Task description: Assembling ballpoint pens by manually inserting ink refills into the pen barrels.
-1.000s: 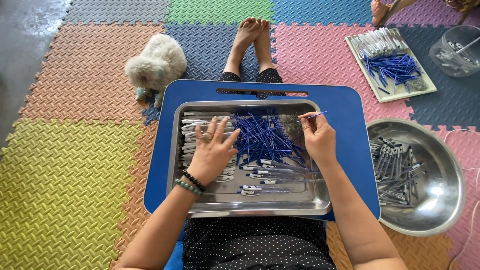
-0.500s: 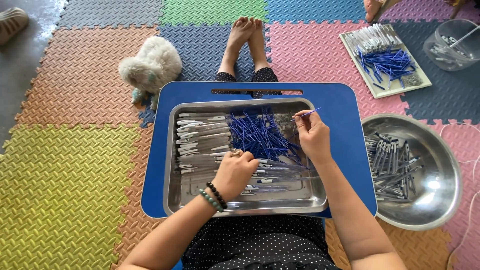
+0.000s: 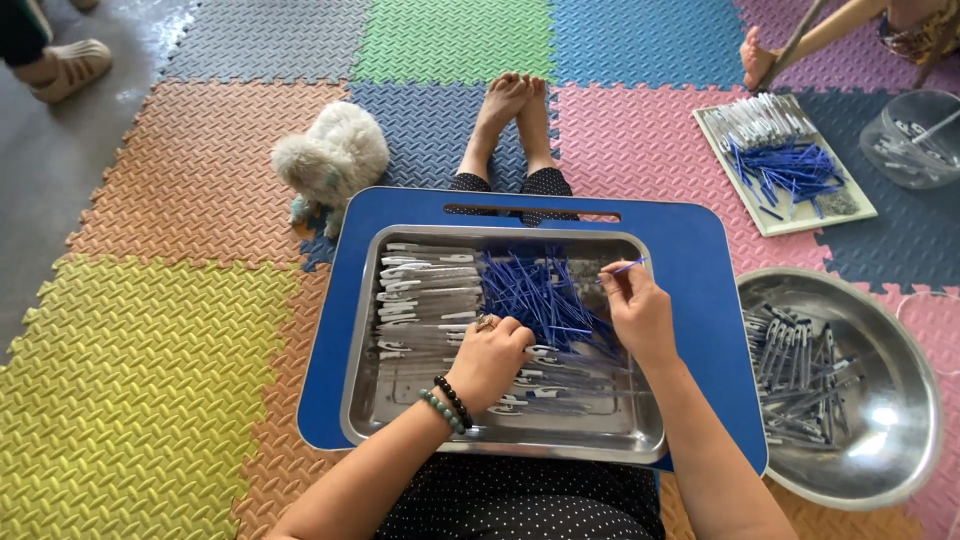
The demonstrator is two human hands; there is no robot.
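Fingers of my left hand curl down, clenched loosely over the clear pen barrels lying in the steel tray; whether they actually pinch one I cannot tell, since the knuckles hide the tips. That hand sits near the tray's middle, with beaded bracelets on the wrist toward the tray's near edge. Left of the tray, on the foam mat, a small white fluffy dog lies just beyond the tray's far left corner. The tray rests on a blue lap board across my legs. Inside the tray, barrels fill the left half and blue ink refills are heaped in the far middle. My right hand, over the tray's right side, pinches one blue refill between thumb and forefinger, its tip pointing away to the right. Right of the tray, touching the board's edge, a round steel bowl holds assembled pens. Farther beyond the tray on the right lies a flat white tray with more refills and barrels, and a clear tub beside it.
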